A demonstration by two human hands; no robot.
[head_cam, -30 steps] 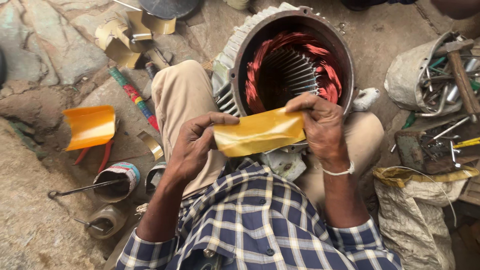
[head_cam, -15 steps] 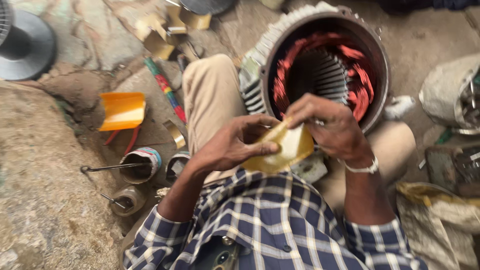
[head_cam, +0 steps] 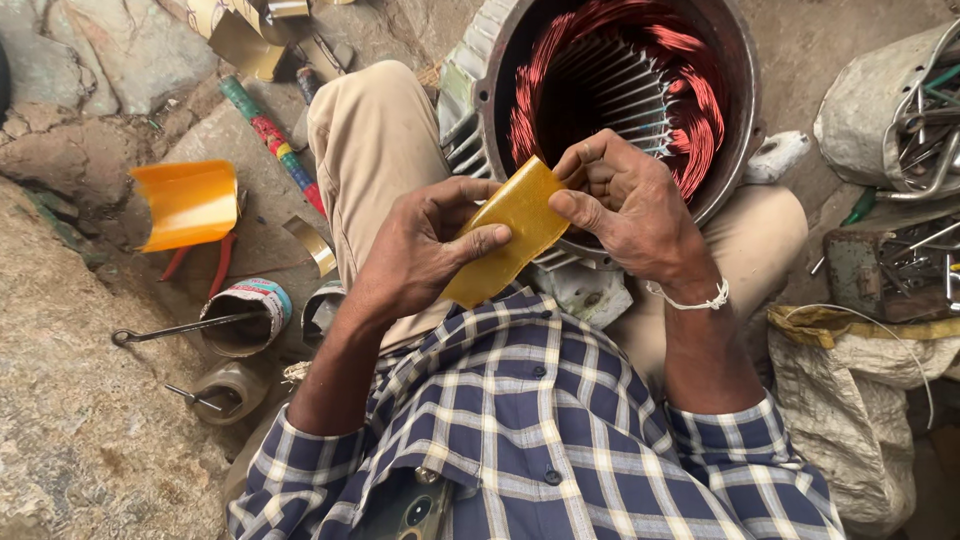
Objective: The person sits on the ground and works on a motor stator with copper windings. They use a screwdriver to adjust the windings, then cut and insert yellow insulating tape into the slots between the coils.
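Yellow insulating sheet [head_cam: 510, 232] sits between my two hands, over my lap, just in front of the open motor stator [head_cam: 610, 110]. Left hand [head_cam: 425, 245]: thumb across the face, fingers clamped behind the lower half. Right hand [head_cam: 625, 205]: fingers pinched together on the upper edge. Copper windings [head_cam: 690, 90] lie just beyond my right fingers. Judgement: keep both grips firm and even, bend along one straight line, avoid creasing the sheet elsewhere. Orange curled sheet [head_cam: 188, 203] lies well off to my left.
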